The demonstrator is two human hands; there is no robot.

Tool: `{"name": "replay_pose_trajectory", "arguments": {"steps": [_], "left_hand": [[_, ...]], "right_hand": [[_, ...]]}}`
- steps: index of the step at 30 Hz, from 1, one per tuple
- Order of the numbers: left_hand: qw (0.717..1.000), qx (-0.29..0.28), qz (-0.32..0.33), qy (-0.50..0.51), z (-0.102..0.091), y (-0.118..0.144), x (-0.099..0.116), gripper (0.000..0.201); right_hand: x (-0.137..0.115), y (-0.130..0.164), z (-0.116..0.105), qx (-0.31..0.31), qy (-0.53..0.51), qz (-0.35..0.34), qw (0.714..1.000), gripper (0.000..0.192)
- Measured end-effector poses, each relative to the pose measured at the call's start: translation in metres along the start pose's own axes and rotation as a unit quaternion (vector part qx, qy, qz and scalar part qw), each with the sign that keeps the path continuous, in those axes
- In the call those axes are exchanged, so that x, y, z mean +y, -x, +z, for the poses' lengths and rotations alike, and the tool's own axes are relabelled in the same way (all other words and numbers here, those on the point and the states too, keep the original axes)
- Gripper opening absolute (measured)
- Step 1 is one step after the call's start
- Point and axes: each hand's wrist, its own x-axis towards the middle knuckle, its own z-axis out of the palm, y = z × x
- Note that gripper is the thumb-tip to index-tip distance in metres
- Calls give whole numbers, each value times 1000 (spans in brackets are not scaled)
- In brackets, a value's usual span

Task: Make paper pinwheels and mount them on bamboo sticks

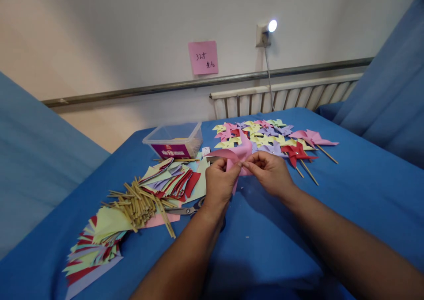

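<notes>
Left hand (pixel 220 180): fingers curled, thumb and forefinger pinched on pink paper piece (pixel 239 153), held above middle of blue-covered table (pixel 347 194), toward far edge.
Right hand (pixel 270 171): fingertips closed on same pink paper piece from opposite side; both hands nearly touching at fingertips.
Pink paper piece: folded, partly formed into pinwheel shape, lifted off table, lower tip hanging between the 2 hands.
Finished pinwheels (pixel 261 134): cluster in yellow, pink, purple and red along far edge, just behind hands; several on wooden sticks at right end of cluster, including pink pinwheel (pixel 311 137) and red pinwheel (pixel 296 152).
Clear plastic box (pixel 174 140): near far-left corner, purple label on front wall.
Cut paper squares (pixel 172 180): fanned pile, mixed colours, left of hands.
Wooden sticks (pixel 142 200): loose bundle overlapping paper pile, toward left edge.
Second paper stack (pixel 96 242): near left edge, closer to near corner.
Scissors (pixel 187 209): flat on table, just beside left wrist.
Pink note (pixel 203 57): fixed on wall beyond table; writing too small to read.
</notes>
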Motion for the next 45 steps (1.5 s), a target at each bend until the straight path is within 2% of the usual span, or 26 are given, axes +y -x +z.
{"name": "replay_pose_trajectory", "arguments": {"steps": [16, 29, 31, 35, 39, 42, 45], "left_hand": [[998, 11, 32, -48, 0, -1, -6, 16], [987, 24, 89, -134, 2, 9, 6, 11], [984, 23, 103, -146, 2, 9, 6, 10], [981, 25, 100, -163, 3, 11, 6, 12], [986, 19, 78, -144, 4, 12, 7, 14], [991, 18, 57, -117, 4, 12, 7, 18], [994, 20, 55, -98, 3, 12, 7, 18]], "right_hand": [[-2, 2, 1, 4, -2, -3, 1000, 18], [-8, 4, 2, -3, -53, 41, 998, 17], [-8, 3, 1, 4, -48, 29, 998, 15], [-8, 1, -1, 39, -9, -42, 998, 12], [-8, 1, 1, 28, -61, -5, 998, 11], [-10, 2, 4, 29, -128, 6, 991, 21], [-14, 3, 5, 16, -189, 9, 982, 52]]}}
